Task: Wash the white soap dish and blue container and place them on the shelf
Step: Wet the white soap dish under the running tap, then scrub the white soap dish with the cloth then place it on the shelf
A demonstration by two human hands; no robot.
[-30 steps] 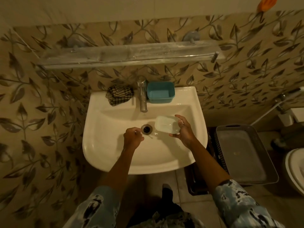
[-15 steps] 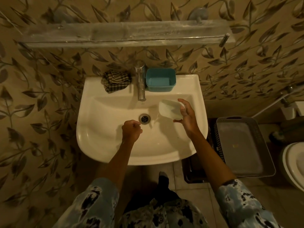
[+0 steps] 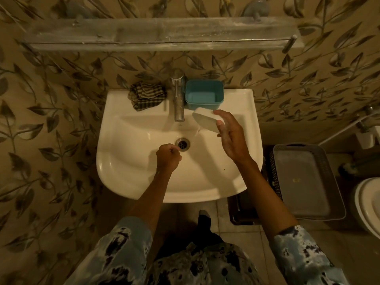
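Observation:
My right hand point(image 3: 230, 136) holds the white soap dish point(image 3: 205, 119) tilted over the right side of the white sink point(image 3: 127, 161), and water runs off its lower edge. The blue container point(image 3: 203, 94) stands upright on the sink's back ledge, just right of the metal tap point(image 3: 178, 95) and right behind the dish. My left hand point(image 3: 167, 158) is a closed fist over the basin, just beside the drain point(image 3: 182, 144); I see nothing in it. The glass shelf point(image 3: 160, 34) hangs on the wall above the sink with nothing on it.
A crumpled checked cloth point(image 3: 146, 95) lies on the ledge left of the tap. A grey plastic basket point(image 3: 304, 182) sits on the floor right of the sink, a toilet point(image 3: 368, 204) beyond it. Leaf-patterned tiles cover the wall.
My right hand has lifted the soap dish up and back toward the tap and tipped it, so water drains off. My left fist has stayed near the drain. The view has moved closer.

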